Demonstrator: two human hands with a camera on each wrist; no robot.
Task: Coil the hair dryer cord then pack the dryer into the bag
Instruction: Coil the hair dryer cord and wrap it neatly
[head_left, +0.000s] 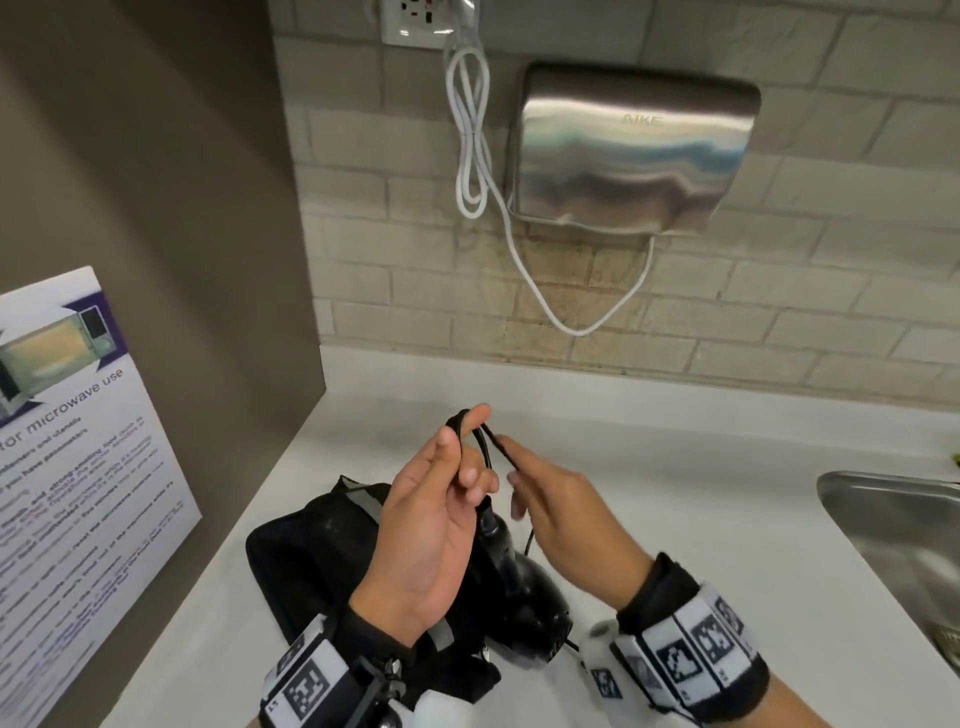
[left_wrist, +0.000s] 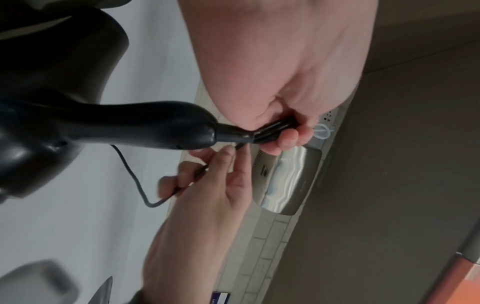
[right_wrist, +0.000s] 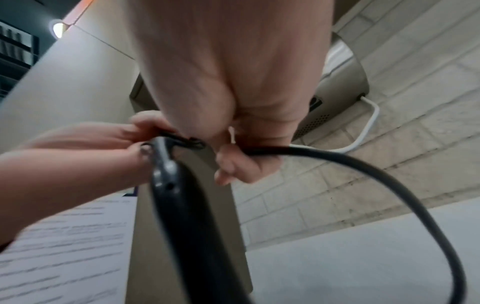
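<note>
Pinched w/ curled fingers, the thin black hair dryer cord (head_left: 485, 447) sits in both hands. Left hand (head_left: 431, 514) is palm-up, fingers curled round a bunch of cord loops right where the cord leaves the handle; index tip pokes thru the top of the loops. Right hand (head_left: 558, 506), at 3 o'clock of the left and almost touching it, pinches one strand btwn thumb and fingertips; rest of that strand sags in a slack loop below the hands, as the right wrist view shows.

Surface: plain white countertop (head_left: 675, 467). Behind it, at 12 o'clock, a wall of pale beige brick-shaped tiles (head_left: 831, 291) w/ a brushed-steel wall-mounted hand dryer (head_left: 631, 150); its white cable (head_left: 470, 156) hangs in loops from a white wall socket (head_left: 410, 23) at approx 11 o'clock. Grey-brown side panel (head_left: 156, 182) at 9 o'clock carries a white printed notice re microwave use (head_left: 78, 441). Stainless steel sink (head_left: 904, 540) edge at 3 o'clock.

Glossy black plastic hair dryer (head_left: 524, 587) hangs directly under the left hand's grip, at 6 o'clock, handle up, body down; can't tell if the body touches the bag. Black fabric bag w/ grey trim (head_left: 317, 561) lies on the counter at 7–8 o'clock of the hands, partly under the left wrist.
</note>
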